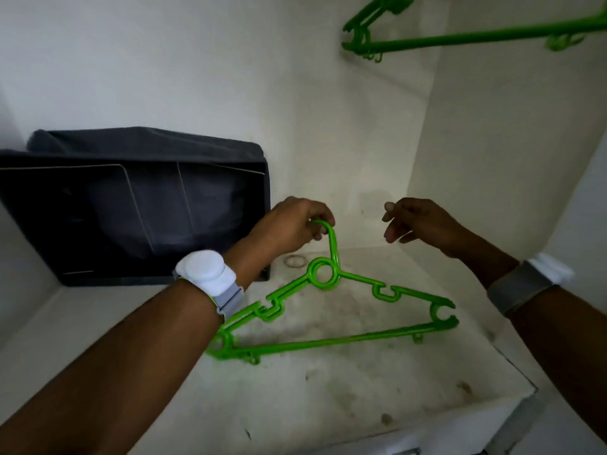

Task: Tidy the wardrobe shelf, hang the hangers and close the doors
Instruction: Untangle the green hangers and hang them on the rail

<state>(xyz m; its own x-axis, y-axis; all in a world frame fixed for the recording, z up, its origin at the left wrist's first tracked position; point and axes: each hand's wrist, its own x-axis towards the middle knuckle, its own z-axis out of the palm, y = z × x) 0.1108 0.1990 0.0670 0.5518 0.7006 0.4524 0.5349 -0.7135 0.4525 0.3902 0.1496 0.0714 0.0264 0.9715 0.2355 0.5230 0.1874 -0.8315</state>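
Nearest, two forearms enter from the lower corners of the frame, each with a band at the wrist. At centre, the left hand [289, 224] has its fingers curled round the hook of a green hanger [331, 310]; this grip is closed on the hook's top, and the hanger's body slants down over the stained white shelf [377, 389], its lower bar close to the surface. Just right of it, the right hand [417, 223] hangs with fingers loosely bent, holding nothing. Behind the left hand, at middle left, stands a dark fabric box [131, 208]. Farthest, at upper right, more green hangers [460, 36] hang.
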